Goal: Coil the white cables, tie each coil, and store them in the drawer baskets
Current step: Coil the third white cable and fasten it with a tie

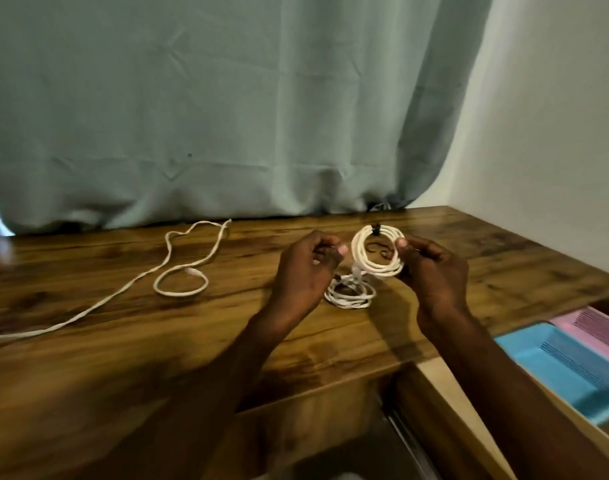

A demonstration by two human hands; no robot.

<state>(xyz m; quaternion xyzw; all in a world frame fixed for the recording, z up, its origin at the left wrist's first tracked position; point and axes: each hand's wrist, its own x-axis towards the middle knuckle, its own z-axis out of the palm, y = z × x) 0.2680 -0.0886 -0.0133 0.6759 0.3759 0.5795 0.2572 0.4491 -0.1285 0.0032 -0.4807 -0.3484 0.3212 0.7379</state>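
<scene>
- Hands meet above the middle of the wooden desk, both raised off the surface.
- Right hand pinches a coiled white cable between thumb and curled fingers, holding the right side of the coil so the ring stands nearly upright and faces the camera.
- A small black tie wraps the strands at the top of that coil.
- Left hand is just beside the coil's left edge, fingers curled inward with the thumb tip close to the strands — whether it actually grips the cable or anything else cannot be told.
- Below the held coil, a second, smaller coil of thinner white cable lies flat on the desk, between the two wrists; a clear-looking connector end rises from it toward the held ring.
- Farther left, a long loose white cable lies uncoiled on the desk, forming one loop near the middle and trailing off toward the left edge, with its other end reaching the back near the curtain.
- At the lower right, an open drawer shows a blue basket nearer the camera and a pink basket just behind it — both touching side by side.
</scene>
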